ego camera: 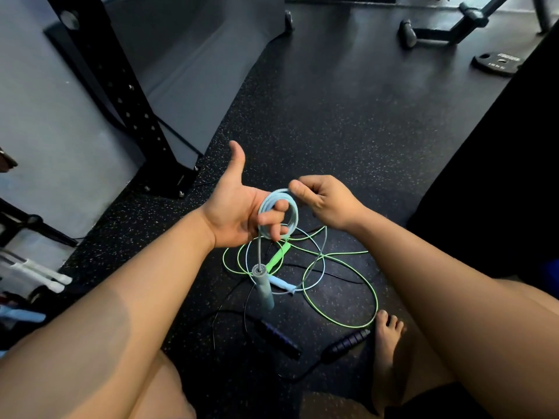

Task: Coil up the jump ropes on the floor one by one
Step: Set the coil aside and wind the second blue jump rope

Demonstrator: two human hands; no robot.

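Above the middle of the speckled black floor (332, 131), the person's two hands are close together with the light blue jump rope (295, 217) between them. The left hand (236, 213) is turned palm up with the thumb stuck out, and its fingers are curled through a small coil of several turns of the cord. The right hand (323, 201) sits just beside it, thumb and forefinger pinching the cord at the top of the coil. From the coil's lower left a short straight run of cord drops to a grey-blue handle (264, 290), which hangs upright below the left hand. I cannot tell whether its lower end touches the floor.

The rest of the blue cord loops loosely on the floor under the hands, ending at a second pale blue handle (282, 282) that lies flat just beside the hanging one. Tangled with it is a green jump rope (376, 300), its loops spreading toward the person's right and its green handle (276, 257) lying under the coil. Nearer the person, a black jump rope lies with two dark ribbed handles (279, 338), one close to a bare foot (387, 337).

At the far left stands a black perforated rack post (121, 86); near the far right corner lies a weight plate (497, 65).
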